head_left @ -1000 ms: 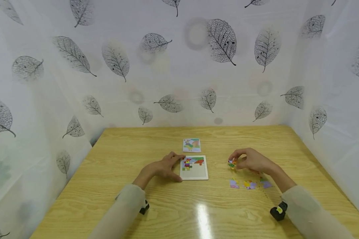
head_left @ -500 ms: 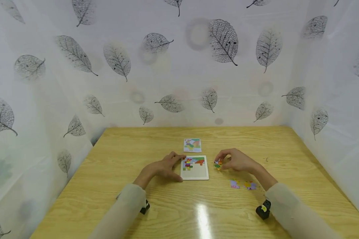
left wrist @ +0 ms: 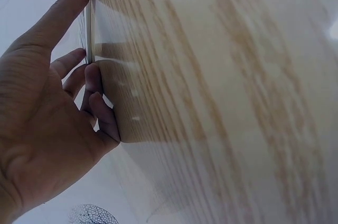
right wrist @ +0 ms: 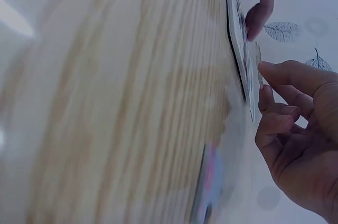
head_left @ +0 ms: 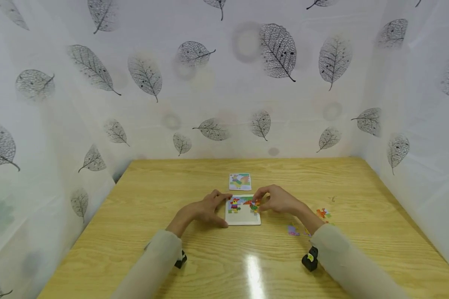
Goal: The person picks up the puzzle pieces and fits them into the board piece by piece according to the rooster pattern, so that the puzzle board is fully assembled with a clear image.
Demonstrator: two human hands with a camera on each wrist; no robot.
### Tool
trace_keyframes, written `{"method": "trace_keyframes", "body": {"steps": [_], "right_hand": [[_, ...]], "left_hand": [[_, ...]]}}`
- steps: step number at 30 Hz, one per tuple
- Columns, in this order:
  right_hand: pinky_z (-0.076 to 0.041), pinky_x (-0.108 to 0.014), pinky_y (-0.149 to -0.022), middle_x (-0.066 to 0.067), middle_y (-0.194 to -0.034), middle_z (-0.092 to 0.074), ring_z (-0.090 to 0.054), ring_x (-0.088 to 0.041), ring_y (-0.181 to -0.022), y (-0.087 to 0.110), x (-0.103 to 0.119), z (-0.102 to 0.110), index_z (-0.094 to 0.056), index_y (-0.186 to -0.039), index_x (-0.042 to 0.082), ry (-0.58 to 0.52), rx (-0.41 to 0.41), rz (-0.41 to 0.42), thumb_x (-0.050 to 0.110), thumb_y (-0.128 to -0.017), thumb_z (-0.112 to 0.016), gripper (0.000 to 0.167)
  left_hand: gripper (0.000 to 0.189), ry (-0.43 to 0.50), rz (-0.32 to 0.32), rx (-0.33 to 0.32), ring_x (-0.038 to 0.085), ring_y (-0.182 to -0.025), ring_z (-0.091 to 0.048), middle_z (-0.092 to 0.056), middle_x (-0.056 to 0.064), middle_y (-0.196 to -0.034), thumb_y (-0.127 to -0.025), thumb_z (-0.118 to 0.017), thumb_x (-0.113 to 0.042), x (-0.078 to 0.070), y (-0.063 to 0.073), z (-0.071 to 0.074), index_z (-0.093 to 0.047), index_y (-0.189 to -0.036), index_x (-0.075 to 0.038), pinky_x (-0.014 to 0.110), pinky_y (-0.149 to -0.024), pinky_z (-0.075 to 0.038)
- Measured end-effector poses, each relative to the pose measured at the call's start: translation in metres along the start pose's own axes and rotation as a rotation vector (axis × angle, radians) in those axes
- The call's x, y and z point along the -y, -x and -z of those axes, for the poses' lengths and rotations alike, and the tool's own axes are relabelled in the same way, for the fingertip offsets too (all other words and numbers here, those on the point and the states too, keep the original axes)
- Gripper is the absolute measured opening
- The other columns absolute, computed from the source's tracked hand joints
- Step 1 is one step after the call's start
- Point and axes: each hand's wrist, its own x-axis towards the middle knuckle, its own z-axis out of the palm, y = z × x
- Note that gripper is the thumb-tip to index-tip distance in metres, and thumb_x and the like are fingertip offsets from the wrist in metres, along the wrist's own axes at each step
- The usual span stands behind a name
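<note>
A square white puzzle tray [head_left: 243,222] lies mid-table, with several pieces of a bird picture [head_left: 234,205] fitted along its top and left. My left hand [head_left: 205,210] holds the tray's left side, thumb at the near corner and index finger at the far one. In the left wrist view the thumb lies against the thin tray edge, and the other fingers are bent. Over the tray's right part, my right hand [head_left: 278,200] pinches a colourful puzzle piece [head_left: 253,206] between thumb and fingers. The right wrist view shows this piece [right wrist: 258,57] edge-on, just above the tray.
A small picture card [head_left: 240,182] of the bird lies behind the tray. Loose pieces rest on the right: an orange one [head_left: 322,213], a purple one [head_left: 293,230] and others partly under the right forearm. Leaf-printed white sheeting [head_left: 217,83] encloses the table.
Carrying the puzzle piece, my right hand has moved left from beside the loose pieces to above the tray's right part. The left hand and tray have stayed in place.
</note>
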Motion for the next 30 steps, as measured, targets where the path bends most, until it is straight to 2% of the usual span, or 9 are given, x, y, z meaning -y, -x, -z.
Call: {"method": "trace_keyframes", "body": {"steps": [3,8,14,23,30], "right_hand": [[-0.051,-0.035,-0.08,-0.008,-0.113,-0.072,-0.061,-0.021,-0.098,-0.007,0.004,-0.008,-0.074,-0.11,0.004,-0.015,0.022,0.004,0.002,-0.088,-0.08,0.023],[-0.051,-0.035,-0.082,-0.01,-0.106,-0.072,-0.059,-0.021,-0.091,-0.016,0.012,-0.019,-0.074,-0.106,0.002,-0.008,0.042,0.025,-0.002,-0.088,-0.078,0.019],[-0.052,-0.033,-0.08,-0.008,-0.103,-0.073,-0.059,-0.019,-0.088,-0.023,0.017,-0.029,-0.075,-0.102,0.002,0.027,0.04,0.03,-0.004,-0.086,-0.078,0.017],[-0.052,-0.033,-0.079,-0.002,-0.098,-0.074,-0.059,-0.016,-0.087,-0.027,0.021,-0.034,-0.077,-0.098,0.007,0.089,0.005,0.007,-0.003,-0.083,-0.081,0.018],[-0.054,-0.032,-0.078,-0.002,-0.098,-0.074,-0.061,-0.016,-0.086,-0.028,0.024,-0.035,-0.077,-0.096,0.006,0.124,-0.01,0.006,-0.005,-0.082,-0.082,0.019]], "left_hand": [[0.098,0.004,0.002,0.002,0.027,-0.133,-0.039,-0.038,0.005,-0.142,-0.086,-0.084,-0.045,0.0,0.001,0.0,-0.03,-0.164,-0.025,0.055,-0.113,-0.039],[0.097,0.002,0.005,0.003,0.028,-0.134,-0.038,-0.037,0.005,-0.143,-0.086,-0.083,-0.046,0.0,0.001,0.0,-0.029,-0.165,-0.027,0.056,-0.113,-0.039],[0.097,0.01,-0.003,-0.001,0.028,-0.133,-0.04,-0.038,0.005,-0.141,-0.086,-0.084,-0.046,0.001,0.002,-0.002,-0.03,-0.164,-0.024,0.056,-0.112,-0.04],[0.096,0.008,0.006,-0.006,0.027,-0.133,-0.04,-0.039,0.004,-0.142,-0.086,-0.083,-0.047,0.003,0.001,-0.002,-0.031,-0.164,-0.027,0.055,-0.111,-0.041],[0.097,0.012,-0.005,-0.009,0.026,-0.131,-0.039,-0.038,0.003,-0.139,-0.086,-0.084,-0.046,0.003,0.001,-0.001,-0.031,-0.164,-0.025,0.054,-0.11,-0.041]]}}
